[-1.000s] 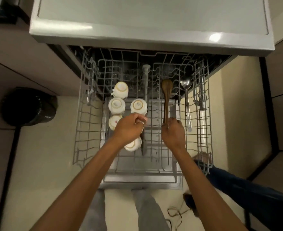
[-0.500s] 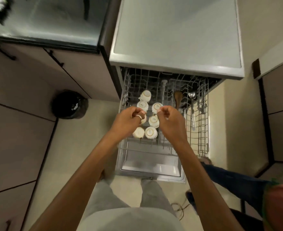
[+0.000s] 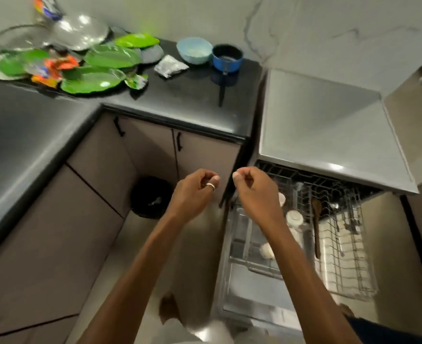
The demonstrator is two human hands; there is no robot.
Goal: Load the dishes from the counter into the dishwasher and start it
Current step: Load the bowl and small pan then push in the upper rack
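Green plates (image 3: 93, 81) and glass bowls (image 3: 80, 31) crowd the dark bench (image 3: 180, 100) at far left, with a pale blue bowl (image 3: 194, 49) and a blue saucepan (image 3: 227, 59) further along. The left hand (image 3: 192, 194) and right hand (image 3: 257, 192) hover empty, fingers curled in. At right, the pulled-out dishwasher rack (image 3: 348, 256) holds white cups (image 3: 294, 218) and a wooden spoon (image 3: 316, 209).

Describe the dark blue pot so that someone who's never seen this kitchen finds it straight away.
Start at the black counter left of the open dishwasher. At its back right corner, by the marble wall, two blue vessels sit side by side. The pot is the right-hand one: deep blue with a dark inside, unlike the paler, wider bowl on its left.
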